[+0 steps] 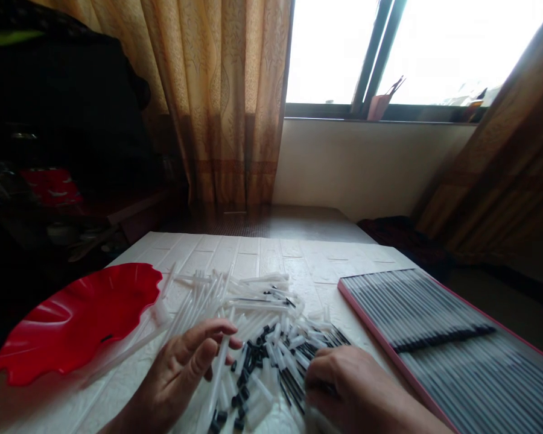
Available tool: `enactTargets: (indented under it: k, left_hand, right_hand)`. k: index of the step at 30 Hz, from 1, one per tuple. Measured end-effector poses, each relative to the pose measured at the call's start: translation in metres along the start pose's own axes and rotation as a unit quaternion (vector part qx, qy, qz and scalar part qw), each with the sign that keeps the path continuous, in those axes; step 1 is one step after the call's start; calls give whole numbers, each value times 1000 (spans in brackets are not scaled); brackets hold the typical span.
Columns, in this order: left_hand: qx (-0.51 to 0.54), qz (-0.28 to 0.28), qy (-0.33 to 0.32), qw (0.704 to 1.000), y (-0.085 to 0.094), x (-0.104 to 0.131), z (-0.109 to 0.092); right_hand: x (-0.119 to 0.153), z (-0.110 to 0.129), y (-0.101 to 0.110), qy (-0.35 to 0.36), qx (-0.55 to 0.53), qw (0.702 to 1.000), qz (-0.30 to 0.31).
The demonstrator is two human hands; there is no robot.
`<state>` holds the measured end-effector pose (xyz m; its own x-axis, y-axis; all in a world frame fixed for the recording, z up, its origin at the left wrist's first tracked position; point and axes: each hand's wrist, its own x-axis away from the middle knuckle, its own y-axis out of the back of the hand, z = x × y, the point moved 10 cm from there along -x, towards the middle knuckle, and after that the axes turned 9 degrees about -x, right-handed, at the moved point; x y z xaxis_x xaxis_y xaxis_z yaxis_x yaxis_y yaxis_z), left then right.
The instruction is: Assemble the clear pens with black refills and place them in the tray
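My left hand [181, 371] is closed around a long translucent tube [219, 367], its thumb and fingers pressing on it at the lower middle. To the right, my right hand [339, 377] has its fingers curled down at the edge of the pile; what they hold, if anything, is hidden. Between the hands lie small black caps [252, 355], short clear sleeves [276, 354] and thin dark rods [292, 386]. More long translucent tubes [199, 301] are heaped behind my left hand.
A red scalloped tray [85, 313] with a small dark piece in it is at the left. On the right, a pink-edged box [371, 322] holds rows of filled tubes [434, 307]. A brick-patterned white mat [253, 253] covers the table, below a window and curtains [226, 108].
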<state>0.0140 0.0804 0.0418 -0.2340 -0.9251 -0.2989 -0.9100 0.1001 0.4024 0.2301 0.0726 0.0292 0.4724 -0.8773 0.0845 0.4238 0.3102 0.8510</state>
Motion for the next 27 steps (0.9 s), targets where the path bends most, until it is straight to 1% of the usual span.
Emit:
enactTargets:
  k: [2, 5, 8, 10, 12, 14, 16, 18, 20, 21, 23, 25, 27]
  left_hand:
    - [25, 30, 17, 999, -7, -2, -2]
    - [45, 75, 36, 996, -22, -3, -2]
    - [60, 85, 35, 994, -30, -2, -3]
    - [54, 88, 35, 994, -34, 0, -2]
    - [26, 96, 25, 995, -38, 2, -2]
    - [-8, 95, 2, 995, -39, 4, -2]
    - [-45, 83, -21, 995, -38, 5, -1]
    - [-99, 54, -47, 993, -33, 7, -1]
    - [-153, 22, -79, 985, -28, 8, -5]
    - [-173, 12, -95, 980, -27, 8, -7]
    - [-202, 8, -120, 972, -26, 9, -12]
    - [-228, 2, -148, 962, -26, 10, -18]
    - [-261, -15, -178, 949, -24, 12, -24]
  right_hand:
    - [0, 1, -9, -15, 28, 999, 22]
    - [-3, -2, -23, -62, 108, 990, 63]
    - [-6, -2, -32, -78, 182, 976, 88]
    - [-7, 0, -33, -71, 205, 973, 83]
    - [-7, -1, -32, -68, 216, 972, 68]
    - [-6, -4, -29, -64, 221, 972, 49]
    - [-4, -6, -26, -55, 209, 976, 34]
    - [0, -7, -19, -50, 178, 983, 22]
    - [4, -7, -6, -43, 131, 991, 0]
    - [7, -6, 3, -33, 103, 994, -17]
    - [12, 0, 25, -1, 39, 997, -60]
    - [17, 3, 46, 26, -36, 994, -102]
    - [22, 2, 63, 39, -107, 985, -133]
